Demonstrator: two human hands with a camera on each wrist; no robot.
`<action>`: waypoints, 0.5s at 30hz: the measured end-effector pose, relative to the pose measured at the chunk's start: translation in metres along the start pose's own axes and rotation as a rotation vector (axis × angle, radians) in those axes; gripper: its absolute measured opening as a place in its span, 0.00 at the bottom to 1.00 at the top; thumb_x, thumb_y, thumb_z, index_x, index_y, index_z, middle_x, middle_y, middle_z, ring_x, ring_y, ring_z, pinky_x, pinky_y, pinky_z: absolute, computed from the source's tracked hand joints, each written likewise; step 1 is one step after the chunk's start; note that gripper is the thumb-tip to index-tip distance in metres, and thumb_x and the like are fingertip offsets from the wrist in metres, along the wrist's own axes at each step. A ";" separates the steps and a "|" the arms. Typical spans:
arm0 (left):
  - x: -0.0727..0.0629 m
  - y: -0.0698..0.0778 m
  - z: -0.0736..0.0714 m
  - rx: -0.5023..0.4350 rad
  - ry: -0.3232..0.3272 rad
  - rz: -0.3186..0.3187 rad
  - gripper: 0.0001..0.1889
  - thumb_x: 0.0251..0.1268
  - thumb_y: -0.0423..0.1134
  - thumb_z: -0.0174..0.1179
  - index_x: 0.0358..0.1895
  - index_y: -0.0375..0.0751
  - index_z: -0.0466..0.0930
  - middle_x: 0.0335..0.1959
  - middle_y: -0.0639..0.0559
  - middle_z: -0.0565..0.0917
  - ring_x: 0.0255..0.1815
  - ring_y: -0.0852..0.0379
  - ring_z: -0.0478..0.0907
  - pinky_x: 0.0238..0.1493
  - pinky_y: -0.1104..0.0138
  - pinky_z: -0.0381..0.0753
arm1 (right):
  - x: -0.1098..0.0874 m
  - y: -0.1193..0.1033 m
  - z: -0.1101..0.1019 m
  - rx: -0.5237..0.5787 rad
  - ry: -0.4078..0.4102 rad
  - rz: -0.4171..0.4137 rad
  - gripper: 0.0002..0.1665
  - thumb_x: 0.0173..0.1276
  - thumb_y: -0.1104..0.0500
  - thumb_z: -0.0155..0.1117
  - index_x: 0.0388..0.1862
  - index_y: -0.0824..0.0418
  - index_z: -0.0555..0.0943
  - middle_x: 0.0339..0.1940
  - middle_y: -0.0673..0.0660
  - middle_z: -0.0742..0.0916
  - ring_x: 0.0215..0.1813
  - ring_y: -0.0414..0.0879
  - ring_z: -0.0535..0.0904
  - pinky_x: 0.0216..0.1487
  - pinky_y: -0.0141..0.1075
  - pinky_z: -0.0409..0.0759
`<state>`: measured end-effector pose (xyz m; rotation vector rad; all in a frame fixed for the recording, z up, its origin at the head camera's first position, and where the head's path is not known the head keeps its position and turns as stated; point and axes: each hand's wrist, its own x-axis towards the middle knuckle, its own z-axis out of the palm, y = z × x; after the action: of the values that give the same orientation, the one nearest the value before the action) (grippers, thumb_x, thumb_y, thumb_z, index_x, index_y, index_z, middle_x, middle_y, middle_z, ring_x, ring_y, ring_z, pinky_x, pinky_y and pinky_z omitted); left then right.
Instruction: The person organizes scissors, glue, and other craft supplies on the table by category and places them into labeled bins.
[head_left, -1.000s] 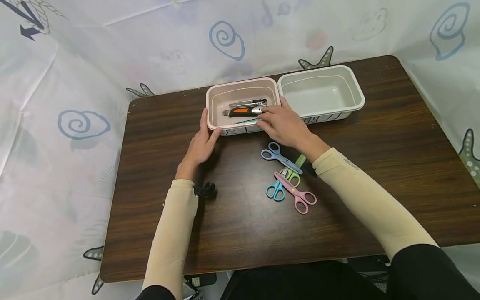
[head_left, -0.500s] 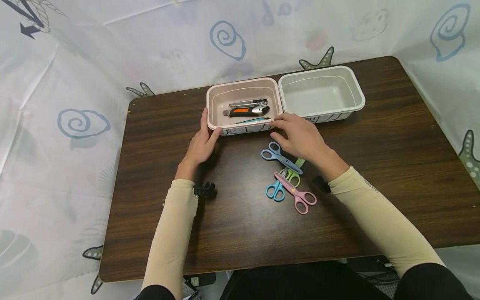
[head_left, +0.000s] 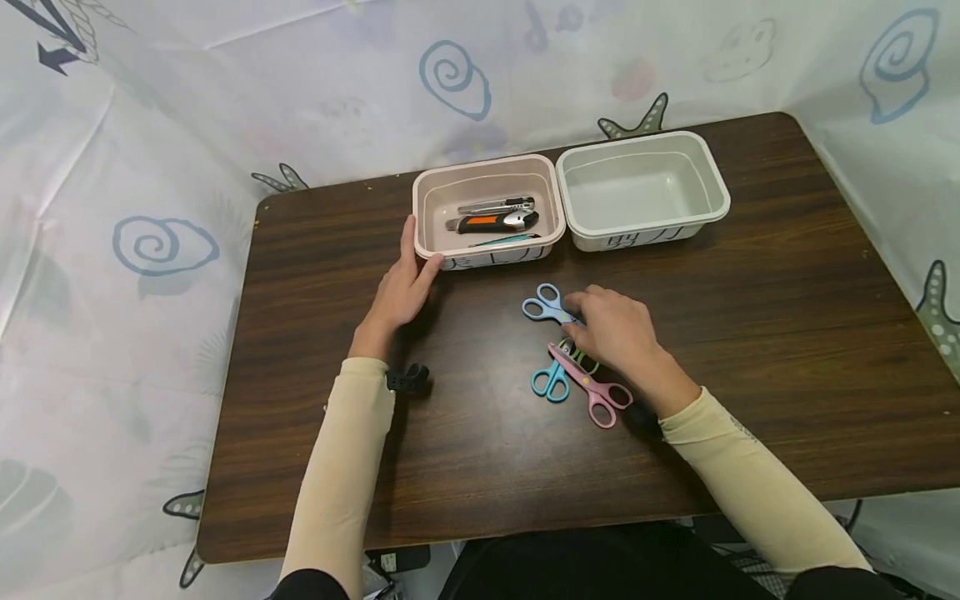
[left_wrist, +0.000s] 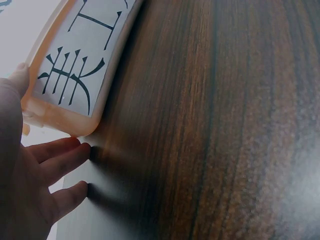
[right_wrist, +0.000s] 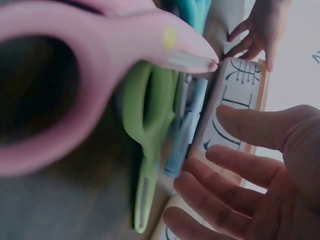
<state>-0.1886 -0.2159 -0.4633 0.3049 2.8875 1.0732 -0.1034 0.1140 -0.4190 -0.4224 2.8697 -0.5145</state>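
My left hand (head_left: 397, 292) rests against the left end of the pink bin (head_left: 480, 179), its thumb at the front corner and its fingers extended. In that bin lie an orange-and-black utility knife (head_left: 487, 223), a slim silver cutter (head_left: 491, 207) and a thin teal tool (head_left: 501, 242). Over the scissors pile is my right hand (head_left: 618, 329), fingers apart and loosely bent. Its fingertips are nearest the blue scissors (head_left: 552, 312), whose blades it hides in the head view. Pink scissors (head_left: 588, 382), teal scissors (head_left: 557, 372) and green scissors (right_wrist: 161, 122) lie overlapping there.
A grey-white bin (head_left: 637, 225) stands right of the pink one, their ends almost touching. Both carry labels with dark characters on the front. The dark wooden table (head_left: 300, 375) backs onto a patterned curtain (head_left: 337, 83).
My right hand has left the pink bin's front right corner and moved toward me, down over the scissors. My left hand and the tools in the bin have stayed put.
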 end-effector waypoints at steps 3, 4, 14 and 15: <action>0.000 0.000 0.000 -0.001 -0.001 -0.007 0.42 0.73 0.66 0.41 0.78 0.63 0.25 0.75 0.41 0.59 0.66 0.38 0.68 0.61 0.43 0.65 | -0.002 0.000 0.005 -0.001 0.005 0.007 0.25 0.65 0.52 0.68 0.60 0.58 0.82 0.41 0.57 0.83 0.40 0.52 0.78 0.34 0.50 0.76; 0.000 0.000 0.001 -0.001 -0.001 -0.011 0.42 0.73 0.66 0.41 0.79 0.62 0.26 0.75 0.41 0.59 0.66 0.38 0.69 0.61 0.43 0.65 | -0.002 0.001 0.007 -0.003 0.005 0.008 0.25 0.65 0.53 0.68 0.60 0.58 0.82 0.40 0.57 0.82 0.39 0.52 0.78 0.33 0.50 0.76; 0.000 0.000 0.001 -0.004 0.010 -0.007 0.42 0.74 0.64 0.42 0.79 0.61 0.27 0.75 0.40 0.60 0.65 0.38 0.69 0.61 0.44 0.65 | -0.003 0.010 0.018 0.036 -0.010 0.003 0.26 0.66 0.56 0.66 0.63 0.59 0.80 0.44 0.59 0.83 0.45 0.54 0.78 0.39 0.52 0.77; 0.000 0.000 0.001 -0.005 0.009 -0.007 0.42 0.74 0.64 0.42 0.79 0.61 0.27 0.75 0.40 0.60 0.65 0.38 0.69 0.61 0.44 0.65 | -0.003 0.011 0.018 0.041 -0.015 0.004 0.26 0.66 0.55 0.66 0.63 0.59 0.80 0.45 0.59 0.83 0.46 0.55 0.78 0.40 0.53 0.76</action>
<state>-0.1888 -0.2151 -0.4636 0.2896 2.8917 1.0829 -0.0988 0.1189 -0.4389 -0.4116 2.8401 -0.5656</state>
